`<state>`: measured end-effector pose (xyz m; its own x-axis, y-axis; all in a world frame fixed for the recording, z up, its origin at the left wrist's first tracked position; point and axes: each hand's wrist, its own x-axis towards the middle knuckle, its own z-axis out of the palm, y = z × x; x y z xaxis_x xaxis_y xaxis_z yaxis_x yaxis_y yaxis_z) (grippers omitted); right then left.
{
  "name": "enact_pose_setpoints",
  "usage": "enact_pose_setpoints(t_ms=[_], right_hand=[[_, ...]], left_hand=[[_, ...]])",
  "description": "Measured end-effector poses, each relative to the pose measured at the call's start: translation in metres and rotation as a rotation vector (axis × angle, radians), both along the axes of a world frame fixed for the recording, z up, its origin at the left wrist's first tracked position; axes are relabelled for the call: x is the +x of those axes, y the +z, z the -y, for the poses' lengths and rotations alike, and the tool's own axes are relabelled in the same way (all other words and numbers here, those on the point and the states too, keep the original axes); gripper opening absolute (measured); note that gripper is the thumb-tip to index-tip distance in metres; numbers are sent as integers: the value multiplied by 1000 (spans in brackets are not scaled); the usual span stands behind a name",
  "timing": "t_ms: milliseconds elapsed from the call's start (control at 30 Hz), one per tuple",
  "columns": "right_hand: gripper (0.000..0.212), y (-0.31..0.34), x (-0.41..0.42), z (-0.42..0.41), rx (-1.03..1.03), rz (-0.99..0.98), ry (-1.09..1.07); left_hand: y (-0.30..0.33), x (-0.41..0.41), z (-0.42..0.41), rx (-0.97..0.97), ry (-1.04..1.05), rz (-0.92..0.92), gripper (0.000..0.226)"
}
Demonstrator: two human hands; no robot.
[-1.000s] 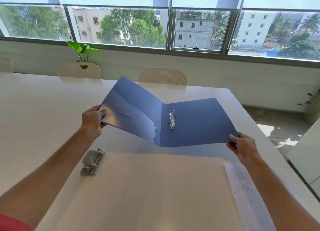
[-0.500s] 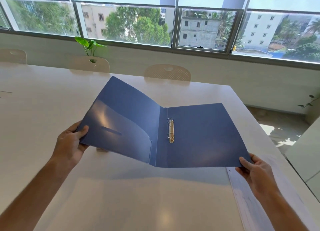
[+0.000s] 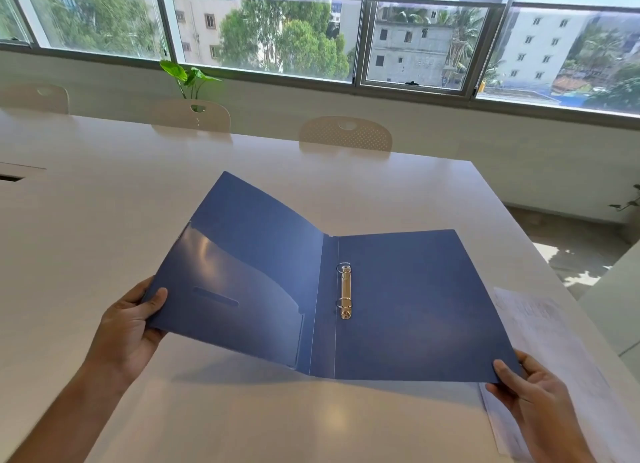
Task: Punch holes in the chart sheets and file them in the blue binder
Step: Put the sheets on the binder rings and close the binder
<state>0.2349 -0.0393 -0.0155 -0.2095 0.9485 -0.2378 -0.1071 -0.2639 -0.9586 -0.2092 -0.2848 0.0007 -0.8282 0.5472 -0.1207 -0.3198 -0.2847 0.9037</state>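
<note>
Binder (image 3: 398, 299) lying open above table (image 3: 86, 220), inside facing up, left cover tilting upward. Being held at both near corners: left hand (image 3: 128, 327) pinching left cover edge w/ thumb on top, right hand (image 3: 530, 390) gripping right cover's near corner, thumb on top. Showing metal ring clip (image 3: 345, 291) next to spine, rings closed. Chart sheets (image 3: 554, 351) lying on table at right, partly under binder & right hand.

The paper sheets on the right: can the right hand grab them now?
Probably not yet. The right hand is busy pinching the corner of the open blue binder. The paper sheets lie right beside and under it, uncovered, so once it lets go they look easy to reach.
</note>
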Motion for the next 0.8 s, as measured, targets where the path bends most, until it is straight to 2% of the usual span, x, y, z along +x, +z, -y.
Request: enact_pose_setpoints(t_ms=[200,267,367,400,500,600,633,700,800], right_hand=[[19,-19,13,9,-62,33,-19],[31,-14,14,12,-82,48,-24],[66,-13,18,11,-85,141,-23],[64,-13,20,11,-83,160,-21],[30,-11,24,9,-53,198,-3],[33,-2,27,9,-19,272,0],[39,0,28,10,5,310,-4],[42,4,25,9,104,505,-30],[38,12,15,9,370,860,-62]], left_hand=[[-9,6,12,-32,-19,16,26],[-12,6,14,-42,-35,38,27],[-18,4,20,-80,-44,76,31],[-20,2,21,-106,-55,89,29],[-22,-4,27,-173,-117,149,23],[-21,-15,33,-244,-143,153,25],[-21,-19,34,-292,-135,125,24],[-18,-26,34,-456,-50,-29,23],[-2,-18,26,-769,135,-545,39]])
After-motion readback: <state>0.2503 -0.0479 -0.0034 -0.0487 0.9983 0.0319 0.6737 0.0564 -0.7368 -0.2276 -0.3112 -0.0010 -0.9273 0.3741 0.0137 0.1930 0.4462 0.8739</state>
